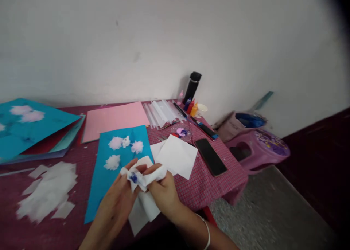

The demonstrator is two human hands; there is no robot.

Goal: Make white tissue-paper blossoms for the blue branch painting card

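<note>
Both hands are closed on white tissue paper [151, 202] above the front of the table. My left hand [117, 197] cups a crumpled part of it that bears a dark blue paint stain. My right hand [164, 193] pinches a folded part, with its loose end hanging down below. Under and behind the hands lies a blue sheet [105, 180] with several white and pale pink tissue puffs [112, 162] on it. Right of the hands, white paper squares [176, 155] lie in a loose stack.
Tissue squares [51, 188] are heaped at left, near blue sheets [41, 133]. A pink sheet [115, 118], white strips [162, 113], a phone [210, 157], paint bottles [194, 109], a paint palette [182, 132] and a black flask [192, 88] share the table. A pink stool [259, 148] stands beyond its right edge.
</note>
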